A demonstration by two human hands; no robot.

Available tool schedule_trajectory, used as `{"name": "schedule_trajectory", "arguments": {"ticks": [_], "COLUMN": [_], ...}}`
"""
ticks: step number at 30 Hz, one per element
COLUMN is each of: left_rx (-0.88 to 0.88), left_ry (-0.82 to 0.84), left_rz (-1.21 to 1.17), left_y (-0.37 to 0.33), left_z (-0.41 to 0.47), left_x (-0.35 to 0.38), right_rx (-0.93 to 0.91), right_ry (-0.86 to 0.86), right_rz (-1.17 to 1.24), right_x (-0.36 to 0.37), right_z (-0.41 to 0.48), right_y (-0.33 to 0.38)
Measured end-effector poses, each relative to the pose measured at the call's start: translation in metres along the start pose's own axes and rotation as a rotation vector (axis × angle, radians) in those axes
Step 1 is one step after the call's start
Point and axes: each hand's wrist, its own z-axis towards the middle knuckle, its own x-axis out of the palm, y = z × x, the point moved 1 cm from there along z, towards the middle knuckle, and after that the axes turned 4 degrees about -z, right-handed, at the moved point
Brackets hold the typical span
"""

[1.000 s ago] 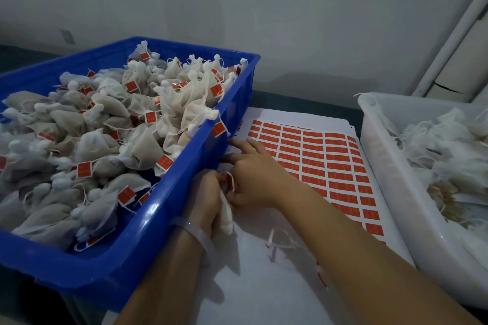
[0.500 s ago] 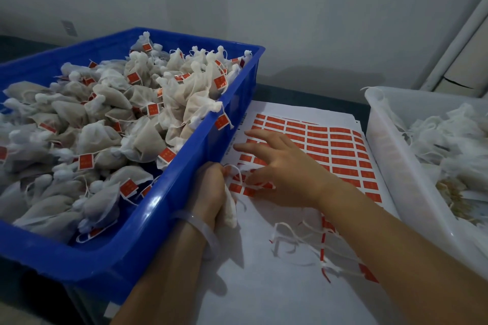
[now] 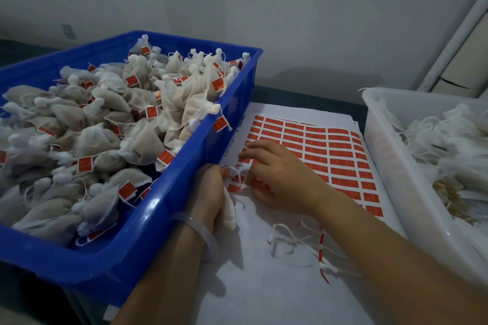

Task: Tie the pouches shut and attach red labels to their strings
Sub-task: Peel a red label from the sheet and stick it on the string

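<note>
Grips small white mesh pouch (image 3: pixel 229 212) in curled left hand (image 3: pixel 208 192), just right of blue plastic crate (image 3: pixel 171 206). Rests right hand (image 3: pixel 280 179), fingers (image 3: pixel 253 146) loosely spread, on red sticker-label sheet (image 3: pixel 330 155), perhaps peeling one; could tear if yanked.

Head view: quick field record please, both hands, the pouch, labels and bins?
left hand: grips one white pouch beside blue crate
string: loops up from that fist
right hand: fingers resting on label sheet, near the string
label sheet: rows of red labels remaining
blue crate: heaped with tied, labelled pouches
white bin: pouches, no red labels visible
</note>
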Motion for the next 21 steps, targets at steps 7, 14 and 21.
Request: {"name": "schedule_trajectory", "arguments": {"ticks": [7, 14, 21], "left_rx": [0.024, 0.148, 0.008], "left_ry": [0.016, -0.013, -0.033], "left_rz": [0.012, 0.119, 0.088], "left_y": [-0.003, -0.003, -0.023], "left_z": [-0.005, -0.015, -0.041], "left_x": [0.0, 0.0, 0.0], "right_rx": [0.158, 0.395, 0.563], "right_ry": [-0.113, -0.121, -0.296], "right_rz": [0.046, 0.301, 0.505], "right_x": [-0.007, -0.011, -0.013], "right_z": [-0.01, -0.041, -0.066], "right_y": [-0.005, -0.006, -0.001]}}
